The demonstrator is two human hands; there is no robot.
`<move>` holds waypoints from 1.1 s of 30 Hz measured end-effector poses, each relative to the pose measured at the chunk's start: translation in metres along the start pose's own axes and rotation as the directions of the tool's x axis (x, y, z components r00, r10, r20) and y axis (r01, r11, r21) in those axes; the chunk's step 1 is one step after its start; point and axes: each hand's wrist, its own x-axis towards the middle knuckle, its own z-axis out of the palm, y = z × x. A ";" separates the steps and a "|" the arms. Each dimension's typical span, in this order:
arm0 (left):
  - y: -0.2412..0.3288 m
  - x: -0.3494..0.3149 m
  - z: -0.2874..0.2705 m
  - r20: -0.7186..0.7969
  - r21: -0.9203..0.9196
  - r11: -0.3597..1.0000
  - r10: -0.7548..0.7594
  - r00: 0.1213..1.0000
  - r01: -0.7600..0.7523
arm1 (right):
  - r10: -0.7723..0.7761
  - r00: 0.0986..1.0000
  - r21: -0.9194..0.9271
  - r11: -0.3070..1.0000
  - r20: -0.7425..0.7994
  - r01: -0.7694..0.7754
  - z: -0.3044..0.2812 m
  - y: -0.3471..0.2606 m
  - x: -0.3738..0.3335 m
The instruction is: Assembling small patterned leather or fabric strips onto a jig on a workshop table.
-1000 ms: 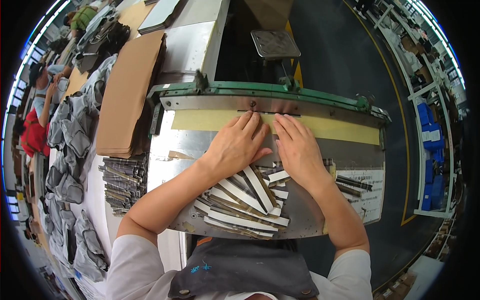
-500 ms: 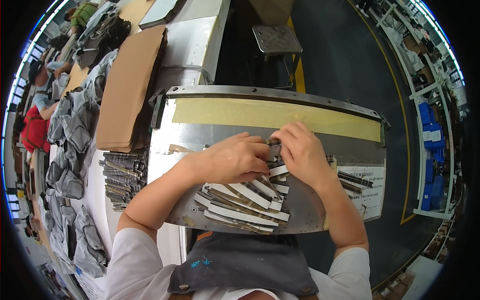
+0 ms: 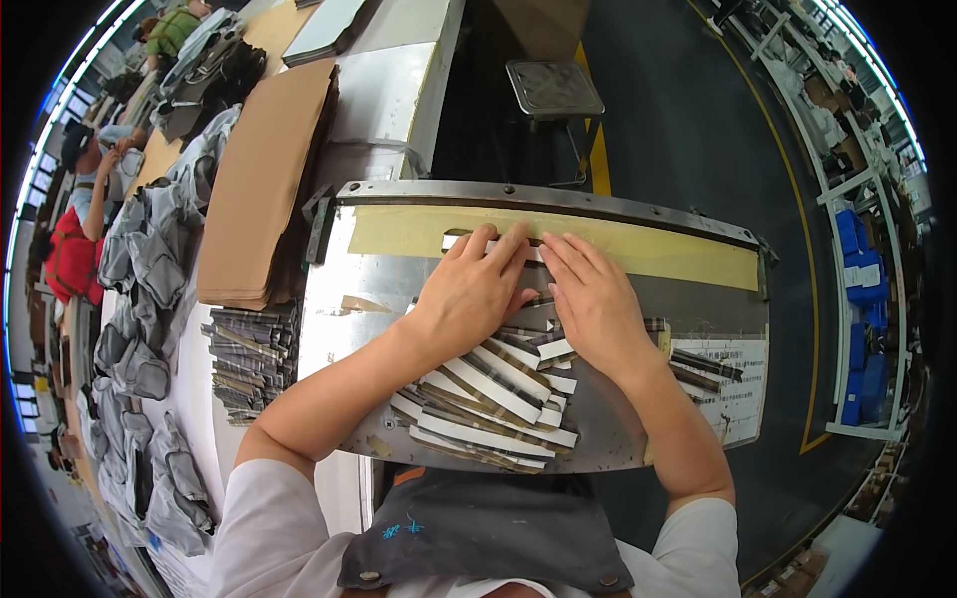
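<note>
A narrow strip (image 3: 450, 242), pale on its upper face, lies across the yellow band (image 3: 688, 261) at the far side of the metal plate (image 3: 339, 299). My left hand (image 3: 467, 297) presses flat on it with stretched fingers, thumb out to the side. Beside it my right hand (image 3: 595, 314) rests with its fingers extended, tips on the same strip near its right part; the fingers hide much of it. Below my hands is a loose heap of plaid fabric strips with white backing (image 3: 495, 389). A few more dark plaid strips (image 3: 703, 369) lie right of my right wrist.
A tall stack of brown card (image 3: 261, 189) stands left of the plate, with bundled plaid strips (image 3: 251, 364) below it. Grey fabric pieces (image 3: 140, 364) cover the left table. A metal bar (image 3: 558, 199) edges the plate. Beyond are a stool (image 3: 554, 90) and shelves with blue bins (image 3: 863, 274).
Both hands have moved away from me onto the yellow band. Their bent, pinching fingers have straightened and now lie over a strip there.
</note>
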 end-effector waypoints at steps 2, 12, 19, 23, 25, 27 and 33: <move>0.000 0.001 -0.001 0.020 -0.033 0.998 -0.053 0.998 0.053 | 0.025 0.999 -0.049 0.999 0.035 -0.023 0.001 0.001 0.001; -0.005 0.002 0.008 0.042 0.006 1.000 -0.010 0.999 0.009 | 0.040 0.999 -0.056 0.998 0.021 -0.039 0.002 0.005 0.005; -0.004 0.001 0.008 0.009 0.028 1.000 -0.006 1.000 0.005 | 0.024 0.999 -0.064 0.998 0.023 -0.022 0.002 0.004 0.005; -0.003 0.001 0.006 0.039 0.008 1.000 -0.030 0.999 0.029 | 0.025 0.999 -0.069 0.997 0.022 -0.023 0.002 0.001 0.005; -0.001 0.000 0.006 0.046 0.024 1.000 -0.019 0.999 0.018 | 0.064 0.997 -0.071 0.996 0.043 -0.061 0.002 -0.001 0.005; -0.001 0.001 0.006 0.044 0.056 0.998 -0.004 0.999 0.002 | 0.052 0.998 -0.075 0.996 0.025 -0.050 0.001 -0.001 0.005; -0.001 0.003 0.003 0.015 0.041 0.999 0.003 1.000 -0.004 | 0.105 0.991 -0.003 0.994 0.086 -0.105 -0.011 -0.005 -0.001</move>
